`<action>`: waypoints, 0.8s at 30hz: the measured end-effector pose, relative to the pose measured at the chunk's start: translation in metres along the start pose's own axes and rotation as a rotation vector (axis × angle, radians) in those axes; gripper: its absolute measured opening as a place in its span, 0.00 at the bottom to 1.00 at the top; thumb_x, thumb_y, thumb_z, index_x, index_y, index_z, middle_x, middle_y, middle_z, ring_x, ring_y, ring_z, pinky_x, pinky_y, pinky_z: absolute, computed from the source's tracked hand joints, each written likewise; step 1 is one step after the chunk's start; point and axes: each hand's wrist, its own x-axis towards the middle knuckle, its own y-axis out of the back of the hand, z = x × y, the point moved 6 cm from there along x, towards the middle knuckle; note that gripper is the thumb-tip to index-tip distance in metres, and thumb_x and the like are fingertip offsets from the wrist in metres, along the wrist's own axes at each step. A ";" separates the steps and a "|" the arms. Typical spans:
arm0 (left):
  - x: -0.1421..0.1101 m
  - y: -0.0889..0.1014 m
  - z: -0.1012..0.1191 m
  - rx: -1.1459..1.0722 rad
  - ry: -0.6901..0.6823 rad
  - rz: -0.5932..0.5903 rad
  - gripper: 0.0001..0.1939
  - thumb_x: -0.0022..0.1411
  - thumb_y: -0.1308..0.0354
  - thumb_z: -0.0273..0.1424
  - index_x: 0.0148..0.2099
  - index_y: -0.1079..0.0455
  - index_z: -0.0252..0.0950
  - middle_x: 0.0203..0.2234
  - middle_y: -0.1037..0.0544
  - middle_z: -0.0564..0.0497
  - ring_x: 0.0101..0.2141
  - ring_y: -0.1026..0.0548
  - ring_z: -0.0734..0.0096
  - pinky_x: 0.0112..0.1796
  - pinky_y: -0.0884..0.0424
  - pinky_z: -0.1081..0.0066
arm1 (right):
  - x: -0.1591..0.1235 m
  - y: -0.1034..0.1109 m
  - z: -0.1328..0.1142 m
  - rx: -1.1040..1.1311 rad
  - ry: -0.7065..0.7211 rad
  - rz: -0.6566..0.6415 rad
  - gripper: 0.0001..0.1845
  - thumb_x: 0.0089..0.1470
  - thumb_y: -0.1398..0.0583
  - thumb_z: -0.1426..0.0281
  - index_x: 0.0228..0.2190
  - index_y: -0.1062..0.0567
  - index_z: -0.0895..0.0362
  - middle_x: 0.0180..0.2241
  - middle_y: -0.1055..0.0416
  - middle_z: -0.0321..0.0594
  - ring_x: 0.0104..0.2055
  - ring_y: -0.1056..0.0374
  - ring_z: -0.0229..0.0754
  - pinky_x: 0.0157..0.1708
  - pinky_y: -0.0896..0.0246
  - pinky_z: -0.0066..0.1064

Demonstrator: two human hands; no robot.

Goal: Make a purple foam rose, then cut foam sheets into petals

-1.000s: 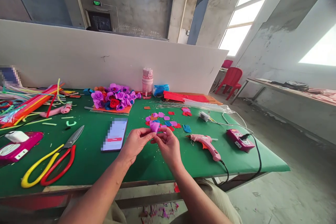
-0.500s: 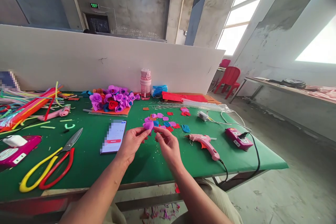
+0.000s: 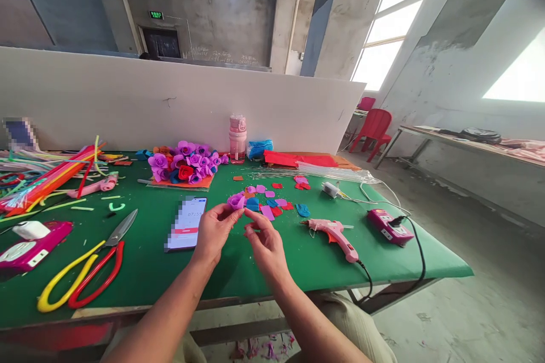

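- Many bright chenille stems (image 3: pixel 55 178) lie heaped at the far left of the green tabletop (image 3: pixel 149 281), behind a magenta power strip (image 3: pixel 53 238) bearing a white plug.
- Scissors with one yellow and one red handle (image 3: pixel 111 269) lie beside the strip, blades slightly parted.
- Purple, red and blue paper roses (image 3: pixel 187 163) are clustered towards the back; a lit smartphone (image 3: pixel 193 221) lies nearer.
- The left hand (image 3: pixel 210 235) has its fingers pinched on a purple paper flower (image 3: pixel 236 201), raised above the tabletop just right of the phone.
- A pink bottle (image 3: pixel 237 139) stands behind the flower.
- The right hand (image 3: pixel 266 244) has its fingers loosely curled, thumb and index apart; the index tip is close to the flower's base, and whether it touches I cannot tell.
- Loose petals (image 3: pixel 267 212) are scattered beyond it.
- Further right are a pink glue gun (image 3: pixel 336 232) and another magenta power strip (image 3: pixel 385 228).
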 end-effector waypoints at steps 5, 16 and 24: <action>-0.003 -0.004 0.006 -0.041 0.012 -0.070 0.17 0.43 0.31 0.42 0.31 0.24 0.35 0.23 0.24 0.52 0.27 0.31 0.71 0.29 0.38 0.73 | 0.008 0.009 0.004 -0.064 -0.032 0.004 0.16 0.50 0.38 0.64 0.42 0.25 0.54 0.39 0.25 0.40 0.31 0.33 0.39 0.30 0.38 0.30; -0.010 -0.015 0.010 -0.132 0.023 -0.196 0.14 0.46 0.32 0.38 0.34 0.25 0.36 0.26 0.25 0.53 0.29 0.32 0.72 0.32 0.38 0.74 | 0.013 0.011 0.010 0.089 -0.142 0.023 0.11 0.41 0.32 0.62 0.21 0.24 0.56 0.20 0.29 0.34 0.22 0.40 0.35 0.23 0.47 0.27; -0.009 -0.014 0.005 -0.136 0.096 -0.319 0.17 0.52 0.36 0.42 0.40 0.23 0.34 0.34 0.22 0.47 0.31 0.31 0.71 0.31 0.37 0.73 | 0.015 0.017 0.013 0.231 -0.269 0.024 0.12 0.39 0.31 0.60 0.21 0.21 0.57 0.20 0.28 0.35 0.21 0.43 0.33 0.23 0.50 0.26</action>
